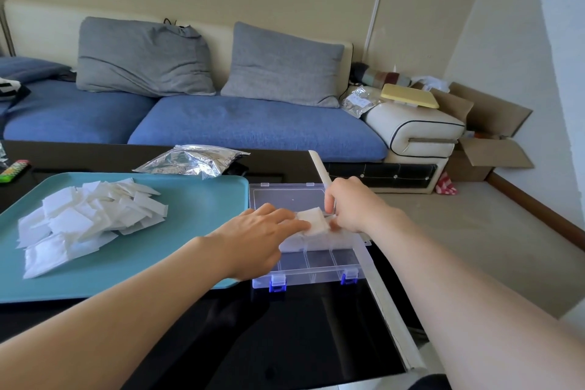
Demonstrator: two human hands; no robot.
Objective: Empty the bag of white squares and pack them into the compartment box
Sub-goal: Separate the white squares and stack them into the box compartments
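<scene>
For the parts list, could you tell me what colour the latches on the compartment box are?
Blue, on the clear compartment box; its latches show best in the head view.

Nothing here can be read. The silver foil bag (193,161) lying just beyond the teal tray (196,199) carries some faint dark line marks, but they are too blurred to make out as words. A second foil pouch (359,101), well beyond the tray on the sofa's arm, bears a small white label whose print is too small to tell.
</scene>
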